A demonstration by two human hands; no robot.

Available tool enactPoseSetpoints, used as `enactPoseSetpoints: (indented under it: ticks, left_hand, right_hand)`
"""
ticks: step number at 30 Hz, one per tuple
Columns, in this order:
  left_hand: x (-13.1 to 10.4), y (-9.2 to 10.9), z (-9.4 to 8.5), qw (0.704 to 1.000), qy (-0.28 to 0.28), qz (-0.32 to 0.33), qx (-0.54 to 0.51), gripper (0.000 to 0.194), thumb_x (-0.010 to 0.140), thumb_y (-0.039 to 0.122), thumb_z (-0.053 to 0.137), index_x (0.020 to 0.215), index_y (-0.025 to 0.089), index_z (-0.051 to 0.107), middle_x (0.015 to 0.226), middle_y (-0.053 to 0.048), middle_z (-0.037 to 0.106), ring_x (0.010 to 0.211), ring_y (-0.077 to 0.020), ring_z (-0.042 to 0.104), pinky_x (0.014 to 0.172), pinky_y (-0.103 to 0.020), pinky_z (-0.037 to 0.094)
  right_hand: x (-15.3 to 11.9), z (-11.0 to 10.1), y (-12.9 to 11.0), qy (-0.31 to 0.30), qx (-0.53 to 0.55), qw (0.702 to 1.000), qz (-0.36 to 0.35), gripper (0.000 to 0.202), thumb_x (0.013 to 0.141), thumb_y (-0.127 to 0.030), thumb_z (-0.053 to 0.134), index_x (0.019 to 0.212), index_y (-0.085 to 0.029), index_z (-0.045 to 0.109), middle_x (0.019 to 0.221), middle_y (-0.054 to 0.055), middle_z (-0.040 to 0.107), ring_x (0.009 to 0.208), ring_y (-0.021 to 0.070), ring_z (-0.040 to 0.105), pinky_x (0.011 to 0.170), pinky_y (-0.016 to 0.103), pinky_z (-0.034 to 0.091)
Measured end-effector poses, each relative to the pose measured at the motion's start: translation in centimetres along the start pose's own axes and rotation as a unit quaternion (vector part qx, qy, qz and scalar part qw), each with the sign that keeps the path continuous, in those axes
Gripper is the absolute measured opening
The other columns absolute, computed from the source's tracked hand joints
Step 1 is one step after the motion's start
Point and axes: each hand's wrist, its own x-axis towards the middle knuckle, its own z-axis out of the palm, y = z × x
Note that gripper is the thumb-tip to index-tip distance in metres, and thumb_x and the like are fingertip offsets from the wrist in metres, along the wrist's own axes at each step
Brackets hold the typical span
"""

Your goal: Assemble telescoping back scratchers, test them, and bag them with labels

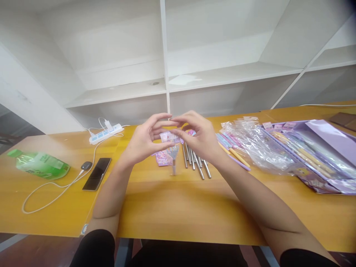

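My left hand [148,139] is raised over the table, its fingers curved and the thumb apart from them. Facing it, my right hand [197,134] has thumb and fingers drawn together in a pinch. The fingertips of both hands nearly meet. From the right hand's fingertips a clear plastic packet [172,150] seems to hang, blurred, with a slim pen-like piece inside; the exact grip is hard to see. Below and behind lie several silver metal tubes [198,163], partly covered by my right hand. Pink and purple printed cards [164,158] lie behind the packet.
Pastel and yellow pen-like sticks [236,154] lie right of the tubes, beside crumpled clear bags [258,148]. A purple box [308,178] holds more wrapped pens. Leftward are a phone [97,174], a white cable [55,202], a green bottle [41,164] and a power strip [106,134].
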Motion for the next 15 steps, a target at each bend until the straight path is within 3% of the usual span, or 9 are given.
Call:
enactPoseSetpoints:
  ticks: [5,9,11,13,15]
  left_hand:
    - [0.0,-0.3,0.3,0.997,0.025,0.042,0.059,0.063,0.084,0.024,0.089,0.140,0.031,0.062,0.150,-0.009,0.059,0.117,-0.0237,0.074,0.100,-0.038,0.067]
    - [-0.1,-0.2,0.2,0.997,0.036,0.017,0.064,0.053,0.087,0.022,0.085,0.135,0.028,0.062,0.141,-0.009,0.061,0.101,-0.0188,0.077,0.093,-0.035,0.068]
    - [-0.1,-0.4,0.0,0.998,0.032,0.004,0.060,0.049,0.087,0.022,0.084,0.131,0.026,0.063,0.136,-0.010,0.063,0.101,-0.0198,0.077,0.085,-0.032,0.068]
    - [0.0,-0.6,-0.1,0.998,0.029,0.000,0.052,0.045,0.086,0.020,0.083,0.126,0.025,0.063,0.131,-0.009,0.066,0.103,-0.0214,0.076,0.080,-0.031,0.067]
    - [0.1,-0.8,-0.1,0.999,0.025,0.000,0.042,0.040,0.086,0.019,0.082,0.120,0.024,0.063,0.124,-0.008,0.067,0.104,-0.0220,0.076,0.082,-0.031,0.067]
  right_hand:
    - [0.1,-0.4,0.8,0.004,0.028,0.999,0.028,0.018,0.101,-0.037,0.071,0.115,-0.027,0.077,0.103,0.003,0.072,0.092,0.0160,0.070,0.080,0.033,0.061]
    - [0.1,-1.3,0.5,-0.065,0.080,0.993,0.049,0.027,0.106,-0.048,0.063,0.118,-0.025,0.071,0.111,0.005,0.072,0.096,0.0166,0.070,0.082,0.033,0.060]
    - [0.1,-1.8,0.1,-0.124,0.069,0.990,0.013,0.034,0.104,-0.052,0.065,0.125,-0.026,0.068,0.119,0.006,0.069,0.105,0.0187,0.069,0.088,0.035,0.060]
    - [0.1,-2.1,-0.2,-0.168,0.029,0.984,-0.041,0.049,0.094,-0.055,0.078,0.133,-0.028,0.064,0.125,0.007,0.065,0.113,0.0221,0.066,0.092,0.037,0.060]
    - [0.0,-2.0,-0.3,-0.177,-0.017,0.979,-0.097,0.057,0.091,-0.049,0.084,0.139,-0.029,0.060,0.125,0.008,0.064,0.113,0.0230,0.064,0.090,0.038,0.060]
